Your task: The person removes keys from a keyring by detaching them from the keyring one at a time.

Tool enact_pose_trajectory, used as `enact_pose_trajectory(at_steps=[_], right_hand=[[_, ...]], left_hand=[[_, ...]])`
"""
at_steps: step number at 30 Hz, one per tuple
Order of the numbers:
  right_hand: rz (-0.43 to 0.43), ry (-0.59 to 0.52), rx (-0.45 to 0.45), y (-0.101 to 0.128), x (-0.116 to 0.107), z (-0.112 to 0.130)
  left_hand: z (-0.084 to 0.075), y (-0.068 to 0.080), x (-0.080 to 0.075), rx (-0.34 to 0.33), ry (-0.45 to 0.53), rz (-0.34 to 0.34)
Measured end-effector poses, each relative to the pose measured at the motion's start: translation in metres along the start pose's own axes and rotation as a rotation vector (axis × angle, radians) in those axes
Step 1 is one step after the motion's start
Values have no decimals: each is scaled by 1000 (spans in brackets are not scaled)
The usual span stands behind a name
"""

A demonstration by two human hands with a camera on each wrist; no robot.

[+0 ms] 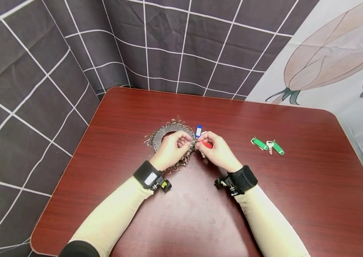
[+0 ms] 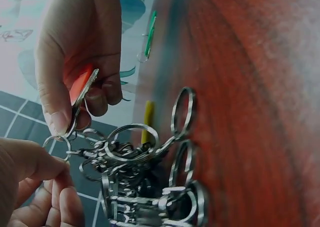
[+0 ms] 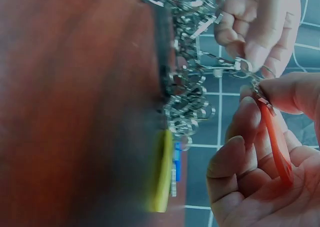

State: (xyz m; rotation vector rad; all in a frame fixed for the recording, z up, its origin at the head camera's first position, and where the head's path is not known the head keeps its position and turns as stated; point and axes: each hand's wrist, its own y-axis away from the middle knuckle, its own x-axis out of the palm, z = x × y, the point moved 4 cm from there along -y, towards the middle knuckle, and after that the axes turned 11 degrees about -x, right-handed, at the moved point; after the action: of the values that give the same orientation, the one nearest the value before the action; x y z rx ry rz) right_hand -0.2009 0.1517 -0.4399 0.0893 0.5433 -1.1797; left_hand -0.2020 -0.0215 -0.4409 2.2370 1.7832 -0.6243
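Observation:
In the head view, my left hand (image 1: 172, 148) is over the right side of a round grey key rack (image 1: 157, 138) fringed with metal clasps and rings. It pinches a small split ring (image 2: 57, 136) joined to a clasp on the rack. From the right, my right hand (image 1: 220, 151) meets it, thumb and fingers pinching the ring end of a red key tag (image 3: 275, 139). The tag lies along the palm, and a metal key (image 2: 87, 91) hangs beside it. The fingertips of both hands almost touch. Whether the tag's ring is linked to the split ring, I cannot tell.
A blue key tag (image 1: 198, 131) lies just beyond the right hand. Near the rack's clasps is a yellow tag (image 3: 162, 172). Farther right on the red-brown table (image 1: 309, 185) are two green tags (image 1: 260, 144) with a key (image 1: 270, 146). Dark gridded cloth (image 1: 165, 35) hangs behind.

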Motion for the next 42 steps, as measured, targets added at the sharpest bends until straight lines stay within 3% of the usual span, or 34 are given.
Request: enact_pose_trajectory(at_steps=[6, 12, 23, 42], right_hand=[[49, 91, -36, -8, -9, 5], [100, -19, -5, -7, -10, 5], [63, -85, -5, -8, -9, -2], [97, -116, 53, -6, -4, -2]], left_hand=[[-7, -6, -4, -19, -45, 11], [-10, -9, 0, -9, -74, 33], [-5, -8, 5, -42, -120, 104], [-3, -7, 0, -56, -93, 40]])
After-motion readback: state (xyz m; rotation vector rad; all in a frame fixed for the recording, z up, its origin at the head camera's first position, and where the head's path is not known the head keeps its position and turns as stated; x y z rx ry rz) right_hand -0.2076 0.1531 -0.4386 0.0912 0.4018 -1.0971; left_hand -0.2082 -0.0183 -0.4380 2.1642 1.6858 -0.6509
